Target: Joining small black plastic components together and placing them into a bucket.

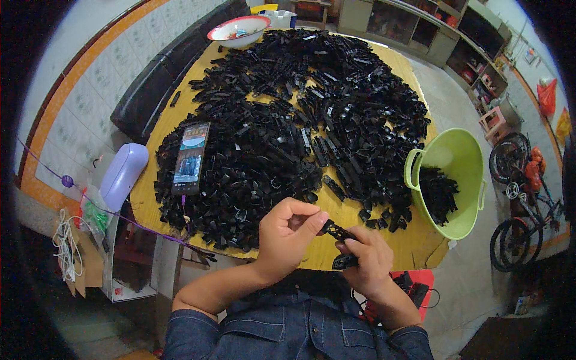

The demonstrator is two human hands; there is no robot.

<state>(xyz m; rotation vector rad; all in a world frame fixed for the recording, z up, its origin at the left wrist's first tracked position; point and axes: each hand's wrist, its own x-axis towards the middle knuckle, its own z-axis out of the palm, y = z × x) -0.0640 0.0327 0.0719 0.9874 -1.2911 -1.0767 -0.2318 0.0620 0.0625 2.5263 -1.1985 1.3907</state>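
Note:
Close to the table's near edge, my left hand (287, 233) pinches one end of a slim black plastic part (337, 231) between thumb and fingertips. The other end of that part sits in the closed fingers of my right hand (372, 259). A second, wider black piece (344, 261) shows below the right fingers, partly covered by them; whether it is joined to the first I cannot tell. In front of my hands spreads a large heap of small black plastic parts (252, 162), some short, some long and narrow.
A phone (192, 159) with a lit screen lies on the heap, a purple cable at its lower end. At the right edge leans a green basket (468, 156) holding black parts. A red-rimmed white bowl (231, 31) stands on the yellow table (312, 255) at the far left.

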